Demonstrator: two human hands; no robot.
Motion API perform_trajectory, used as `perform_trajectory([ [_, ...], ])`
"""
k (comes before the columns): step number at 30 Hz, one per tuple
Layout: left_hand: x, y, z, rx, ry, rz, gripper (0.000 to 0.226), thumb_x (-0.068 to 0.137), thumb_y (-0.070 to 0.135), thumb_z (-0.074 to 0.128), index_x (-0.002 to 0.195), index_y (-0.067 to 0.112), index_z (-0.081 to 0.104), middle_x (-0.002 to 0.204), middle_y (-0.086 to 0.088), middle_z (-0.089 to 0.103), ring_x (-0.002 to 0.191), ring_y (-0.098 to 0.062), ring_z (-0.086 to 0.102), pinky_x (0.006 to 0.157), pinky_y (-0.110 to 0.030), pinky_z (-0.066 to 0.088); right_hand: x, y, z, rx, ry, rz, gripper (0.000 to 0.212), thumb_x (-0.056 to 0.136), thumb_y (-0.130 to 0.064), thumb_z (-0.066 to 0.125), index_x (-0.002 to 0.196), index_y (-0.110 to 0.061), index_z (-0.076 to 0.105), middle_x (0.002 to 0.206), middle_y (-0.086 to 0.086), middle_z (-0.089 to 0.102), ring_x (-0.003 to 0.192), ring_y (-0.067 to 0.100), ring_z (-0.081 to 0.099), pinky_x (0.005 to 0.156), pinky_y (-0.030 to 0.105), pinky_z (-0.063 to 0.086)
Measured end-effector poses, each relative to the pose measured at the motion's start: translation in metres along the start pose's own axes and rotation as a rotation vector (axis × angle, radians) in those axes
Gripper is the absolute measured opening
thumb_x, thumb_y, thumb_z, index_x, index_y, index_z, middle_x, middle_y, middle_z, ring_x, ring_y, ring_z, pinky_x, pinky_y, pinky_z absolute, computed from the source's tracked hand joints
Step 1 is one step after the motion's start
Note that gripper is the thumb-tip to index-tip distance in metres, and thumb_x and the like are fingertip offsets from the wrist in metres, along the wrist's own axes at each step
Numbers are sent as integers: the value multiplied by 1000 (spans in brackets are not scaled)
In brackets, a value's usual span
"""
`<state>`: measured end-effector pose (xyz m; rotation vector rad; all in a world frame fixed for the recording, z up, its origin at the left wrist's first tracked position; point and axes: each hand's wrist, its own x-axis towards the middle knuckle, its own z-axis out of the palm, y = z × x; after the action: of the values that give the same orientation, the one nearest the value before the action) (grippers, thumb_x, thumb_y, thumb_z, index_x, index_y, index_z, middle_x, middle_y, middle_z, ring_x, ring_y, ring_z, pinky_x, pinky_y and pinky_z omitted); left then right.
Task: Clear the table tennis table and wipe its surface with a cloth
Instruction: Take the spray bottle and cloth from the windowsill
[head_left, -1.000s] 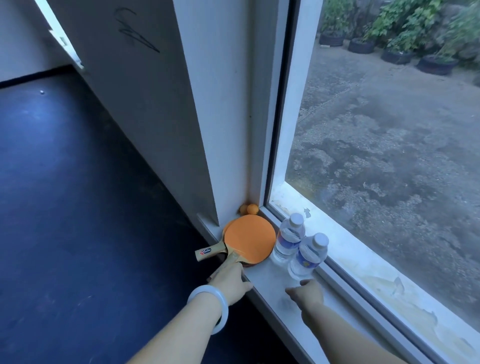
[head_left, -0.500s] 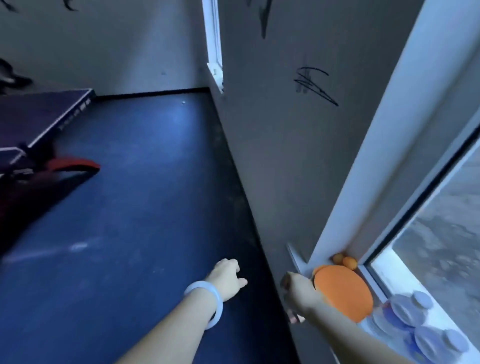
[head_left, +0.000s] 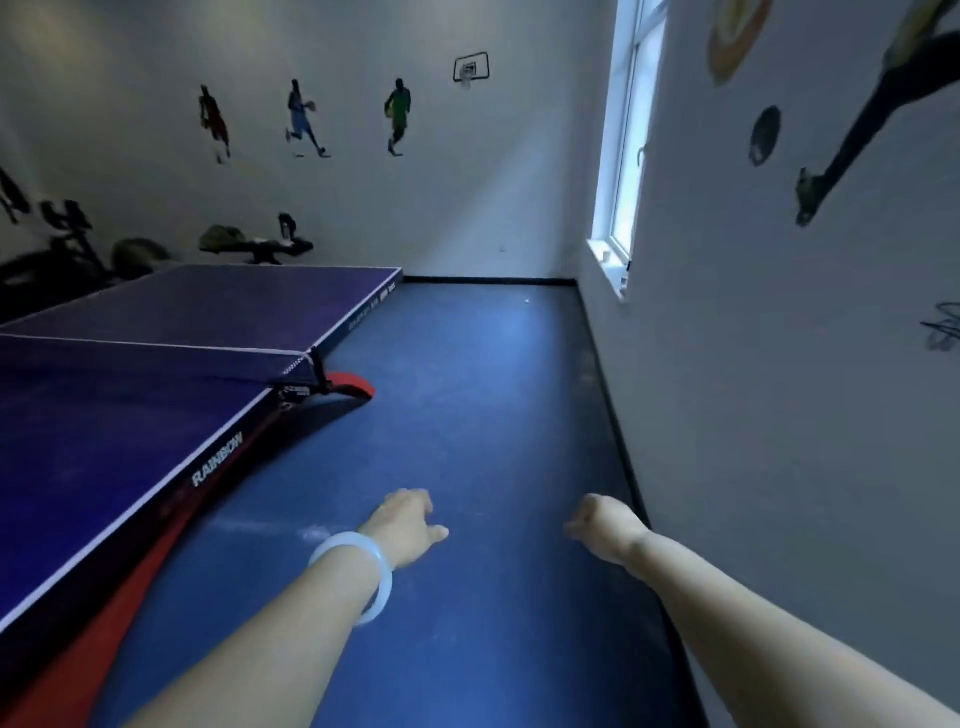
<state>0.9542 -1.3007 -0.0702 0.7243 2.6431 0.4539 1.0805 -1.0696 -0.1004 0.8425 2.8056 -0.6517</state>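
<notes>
Left hand (head_left: 408, 525) with white bangle (head_left: 358, 574) loosely curled and holding nothing, right hand (head_left: 602, 522) curled, grip unclear, both over blue floor (head_left: 467, 415), table tennis counter (head_left: 104, 415) at left

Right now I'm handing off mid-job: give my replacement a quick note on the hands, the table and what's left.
Left hand, white bangle on its wrist: loosely curled, holding nothing. Right hand: curled, holding nothing, as far as shows. Both hang over the blue floor. The dark blue table tennis table with its net is to the left; nothing shows on the visible top. No cloth in view. Left: find a cloth, wipe the surface.
</notes>
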Motion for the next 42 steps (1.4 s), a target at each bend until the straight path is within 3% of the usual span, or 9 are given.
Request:
perform_trajectory([
  [3,30,-15,-33,-54,30,13,40,95,39,57,129,18,51,133,-1,48,120,-18,49,98,-30,42,32,-26,-18,-20,9,15,37,99,-25,48,65,-17,37,96,13,52,85,21,49,67,28,32],
  [7,87,-10,-55,-66,23,54,38,94,39,58,126,19,51,131,1,48,117,-17,50,97,-30,43,86,-23,-36,36,23,73,18,97,-32,53,98,-14,51,110,7,55,96,19,51,71,23,35],
  [14,242,40,-73,-51,-12,135,46,94,41,59,132,17,48,132,1,48,117,-16,50,98,-27,42,222,23,-76,163,86,186,62,96,-45,55,141,-6,39,143,9,48,130,22,48,93,22,38],
  [20,393,97,-93,33,-49,176,52,95,41,57,138,14,44,143,-3,43,130,-19,44,102,-25,36,367,46,-128,218,57,149,31,97,-44,53,97,-14,53,97,2,53,86,11,51,71,24,34],
  [24,488,121,-108,77,-47,190,61,96,43,55,146,14,36,150,-4,37,138,-20,35,111,-29,30,462,56,-159,240,99,158,32,99,-40,52,111,-10,55,111,7,59,103,19,58,82,25,41],
  [28,576,130,-121,112,-64,206,66,95,43,57,149,15,31,154,-4,33,142,-18,32,114,-31,27,556,61,-172,317,83,164,23,96,-36,58,89,-14,53,89,1,53,84,14,49,72,25,36],
  [32,677,135,-139,137,-73,227,69,95,44,55,151,16,26,156,-3,29,144,-18,28,116,-33,26,666,71,-182,335,86,166,36,96,-39,59,116,-9,56,102,0,52,92,12,48,78,24,38],
  [36,803,139,-170,163,-45,252,69,95,48,53,151,17,26,156,-4,29,143,-20,29,116,-36,26,779,77,-201,377,79,198,21,94,-37,62,101,-20,51,91,-6,51,94,13,47,84,27,42],
  [42,981,179,-201,220,-61,313,69,95,49,53,150,16,27,155,-4,30,143,-18,31,115,-31,27,884,98,-268,473,145,387,50,99,-25,54,140,1,40,148,16,42,135,22,42,103,24,33],
])
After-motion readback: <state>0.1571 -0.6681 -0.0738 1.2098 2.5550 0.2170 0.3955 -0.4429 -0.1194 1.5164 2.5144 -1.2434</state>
